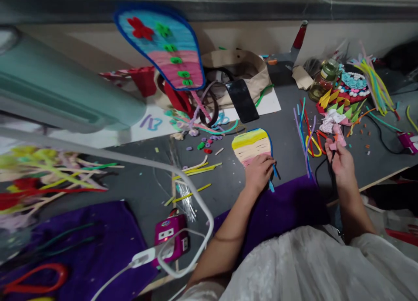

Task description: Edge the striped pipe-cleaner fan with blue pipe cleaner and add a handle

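Grey tabletop (pixel 287 138), bare between the striped piece (pixel 253 141) and the fuzzy stems (pixel 303 138) right of centre!
Left hand (pixel 259 172) bunches over the rounded, ribbed piece's blue lower-right edge, pinch unclear; right hand (pixel 342 159), at right, closes round a smooth pink tool (pixel 339 138), purple cloth (pixel 287 205) lying below centre.

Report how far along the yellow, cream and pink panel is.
Looks done: the panel's coloured rows are laid, and blue edging runs down its right side towards the left hand.
In hand: the left hand is on the panel; the right holds a pink item.
Probably left: the left side, which shows no blue edging.
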`<state>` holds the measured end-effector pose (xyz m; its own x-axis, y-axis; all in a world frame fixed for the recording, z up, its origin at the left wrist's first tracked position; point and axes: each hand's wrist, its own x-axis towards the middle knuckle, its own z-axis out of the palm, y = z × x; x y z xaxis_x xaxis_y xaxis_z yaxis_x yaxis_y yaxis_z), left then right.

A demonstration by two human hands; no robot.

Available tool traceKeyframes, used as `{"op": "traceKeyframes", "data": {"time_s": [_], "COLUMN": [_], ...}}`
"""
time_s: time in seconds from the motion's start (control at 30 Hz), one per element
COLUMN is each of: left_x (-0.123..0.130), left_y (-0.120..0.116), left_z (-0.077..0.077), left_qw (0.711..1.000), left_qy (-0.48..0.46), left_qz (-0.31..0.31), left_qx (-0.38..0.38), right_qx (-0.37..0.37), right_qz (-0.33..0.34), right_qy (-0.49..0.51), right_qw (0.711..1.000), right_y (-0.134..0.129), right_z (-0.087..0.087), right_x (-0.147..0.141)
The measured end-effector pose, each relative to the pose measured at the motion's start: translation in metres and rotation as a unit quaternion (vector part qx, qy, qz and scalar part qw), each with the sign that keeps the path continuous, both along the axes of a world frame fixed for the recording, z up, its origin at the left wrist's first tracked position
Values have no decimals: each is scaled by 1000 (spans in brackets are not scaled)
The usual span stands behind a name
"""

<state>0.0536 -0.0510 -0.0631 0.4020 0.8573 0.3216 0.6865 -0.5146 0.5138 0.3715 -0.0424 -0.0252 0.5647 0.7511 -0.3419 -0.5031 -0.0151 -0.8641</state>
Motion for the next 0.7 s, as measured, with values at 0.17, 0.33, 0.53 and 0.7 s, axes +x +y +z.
{"op": "traceKeyframes", "data": {"time_s": [0.17, 0.33, 0.53, 0.7], "left_x": [1, 2, 2, 1], "left_y": [-1, -2, -3, -3], "left_z": [3, 6, 8, 8], "left_qw": [1000, 1000, 999, 999], "left_qy": [0, 7, 16, 20], "left_qz": [3, 3, 4, 5], "left_qx": [-7, -14, -34, -45], "right_qx": [15, 4, 18, 28], "right_qz": [47, 96, 119, 346], "right_qy": [-95, -243, -423, -380], "right_qw": [994, 965, 898, 857], "right_y": [-8, -29, -34, 23], "right_z": [-4, -1, 18, 7], "right_x": [-3, -14, -60, -122]}}
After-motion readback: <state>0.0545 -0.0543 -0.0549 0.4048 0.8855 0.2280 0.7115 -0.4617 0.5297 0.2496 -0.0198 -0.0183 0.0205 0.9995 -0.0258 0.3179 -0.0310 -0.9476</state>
